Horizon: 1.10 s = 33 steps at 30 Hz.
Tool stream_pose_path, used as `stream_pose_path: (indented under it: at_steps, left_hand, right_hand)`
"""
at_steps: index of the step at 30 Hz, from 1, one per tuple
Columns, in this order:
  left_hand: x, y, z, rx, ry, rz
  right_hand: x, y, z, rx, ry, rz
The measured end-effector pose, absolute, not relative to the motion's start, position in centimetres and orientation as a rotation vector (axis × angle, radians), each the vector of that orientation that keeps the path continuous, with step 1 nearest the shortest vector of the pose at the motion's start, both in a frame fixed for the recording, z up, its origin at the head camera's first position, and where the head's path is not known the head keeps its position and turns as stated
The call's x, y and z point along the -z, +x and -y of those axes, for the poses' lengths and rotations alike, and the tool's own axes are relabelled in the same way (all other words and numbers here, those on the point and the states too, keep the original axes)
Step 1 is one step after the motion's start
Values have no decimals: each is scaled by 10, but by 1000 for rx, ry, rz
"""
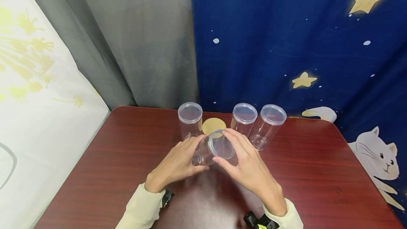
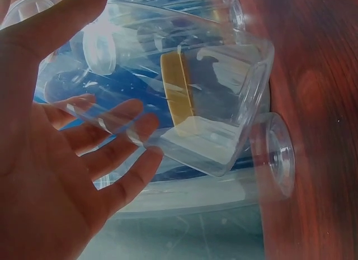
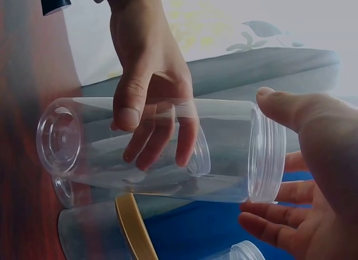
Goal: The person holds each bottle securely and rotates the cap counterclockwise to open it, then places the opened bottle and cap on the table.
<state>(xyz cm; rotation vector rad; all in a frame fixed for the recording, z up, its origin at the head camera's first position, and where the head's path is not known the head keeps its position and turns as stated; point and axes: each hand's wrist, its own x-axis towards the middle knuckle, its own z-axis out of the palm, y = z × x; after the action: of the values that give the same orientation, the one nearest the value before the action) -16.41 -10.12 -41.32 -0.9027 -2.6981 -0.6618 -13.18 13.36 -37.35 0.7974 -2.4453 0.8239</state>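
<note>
A clear plastic jar (image 3: 224,148) with a clear screw lid (image 1: 222,146) stands tilted between my two hands. My left hand (image 1: 178,160) holds its body, thumb on the near side and fingers on the far side. The right hand (image 1: 249,163) grips the lid at the rim, with the thumb below and fingers above. Just behind is another clear jar with a gold lid (image 1: 213,125). In the left wrist view that gold lid (image 2: 178,95) shows through the held jar. Whether the held jar's base touches the table cannot be made out.
One clear-lidded jar (image 1: 190,116) stands at the back left of the gold-lidded one. Two more, a jar (image 1: 244,116) and a leaning-looking jar (image 1: 268,126), stand to the right. All are on a dark red wooden table (image 1: 318,172) with curtains (image 1: 254,45) behind.
</note>
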Motion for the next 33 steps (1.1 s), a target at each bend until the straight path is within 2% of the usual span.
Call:
stream_pose_path:
  at_steps: [21,33]
  left_hand:
    - [411,-163,103,747,-955,2722]
    - [408,-161,103,677,-918,2752]
  right_hand:
    - [369,-130,-138,-948,890,2488]
    - [370,-129,-137,-897,739,2480]
